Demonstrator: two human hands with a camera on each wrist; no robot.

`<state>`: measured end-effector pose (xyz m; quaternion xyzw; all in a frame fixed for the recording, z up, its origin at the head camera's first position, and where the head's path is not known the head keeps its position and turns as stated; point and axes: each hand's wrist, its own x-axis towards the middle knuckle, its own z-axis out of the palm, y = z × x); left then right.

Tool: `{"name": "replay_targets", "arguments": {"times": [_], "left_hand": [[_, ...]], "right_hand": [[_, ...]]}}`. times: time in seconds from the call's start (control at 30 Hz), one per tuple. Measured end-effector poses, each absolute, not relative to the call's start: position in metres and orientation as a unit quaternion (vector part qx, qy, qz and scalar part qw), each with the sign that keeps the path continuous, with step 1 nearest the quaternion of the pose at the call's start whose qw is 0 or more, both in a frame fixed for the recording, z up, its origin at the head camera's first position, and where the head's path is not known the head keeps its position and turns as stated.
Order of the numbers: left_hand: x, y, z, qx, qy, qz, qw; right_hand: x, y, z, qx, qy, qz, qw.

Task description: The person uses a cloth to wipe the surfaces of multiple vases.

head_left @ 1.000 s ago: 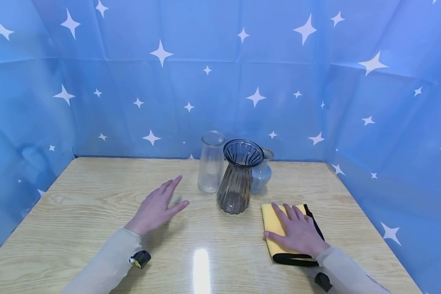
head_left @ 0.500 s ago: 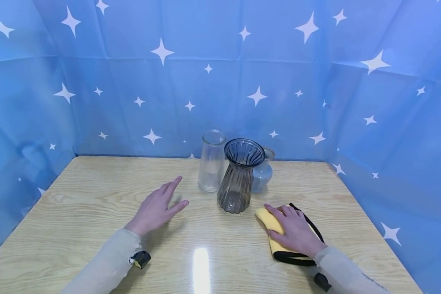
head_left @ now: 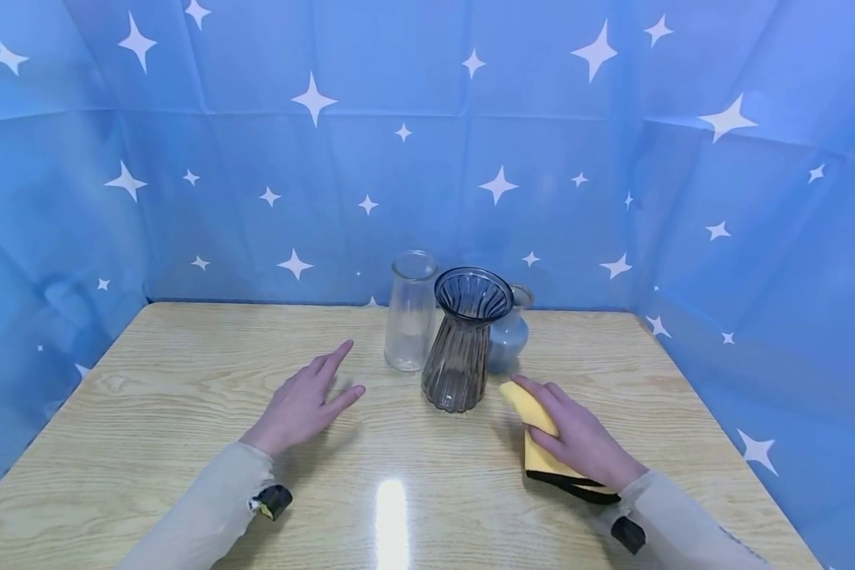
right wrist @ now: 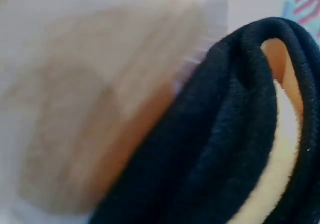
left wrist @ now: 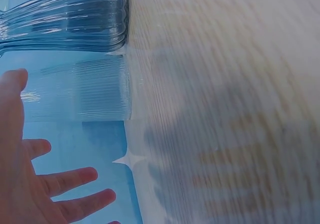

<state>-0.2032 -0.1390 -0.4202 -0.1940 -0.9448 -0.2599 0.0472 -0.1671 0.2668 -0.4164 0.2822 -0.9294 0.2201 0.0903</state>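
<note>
My right hand (head_left: 577, 431) grips a folded yellow cloth (head_left: 534, 408) with black edging, its thumb on the near side and fingers over the far side. In the right wrist view the black edging of the cloth (right wrist: 200, 139) fills much of the picture and hides the hand. With fingers spread, my left hand (head_left: 302, 404) holds nothing, left of the vases. A grey fluted glass vase (head_left: 459, 356) with a flared rim stands nearest to me. Behind it are a clear ribbed glass vase (head_left: 409, 317) on the left and a small bluish glass vase (head_left: 507, 340), partly hidden, on the right.
All of this is on a light wood-grain table (head_left: 185, 356). A blue curtain (head_left: 256, 142) with white stars encloses the back and both sides. The vases stand close together near the table's back edge.
My right hand has gone from lying flat on the cloth to gripping it, and the cloth is bunched and lifted off the table. My left hand and the vases have stayed put.
</note>
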Motion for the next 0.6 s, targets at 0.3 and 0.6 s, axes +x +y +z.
{"name": "replay_targets", "arguments": {"times": [0.3,0.6], "left_hand": [[-0.204,-0.129,-0.418,-0.202,-0.937,-0.282,0.044],[-0.213,-0.101,-0.417,-0.262,-0.888,-0.375,0.035]], "right_hand": [[-0.171,0.257,-0.403,0.281,-0.918,0.245,0.132],[-0.176,0.245,-0.399,0.267,-0.913,0.272,0.147]]}}
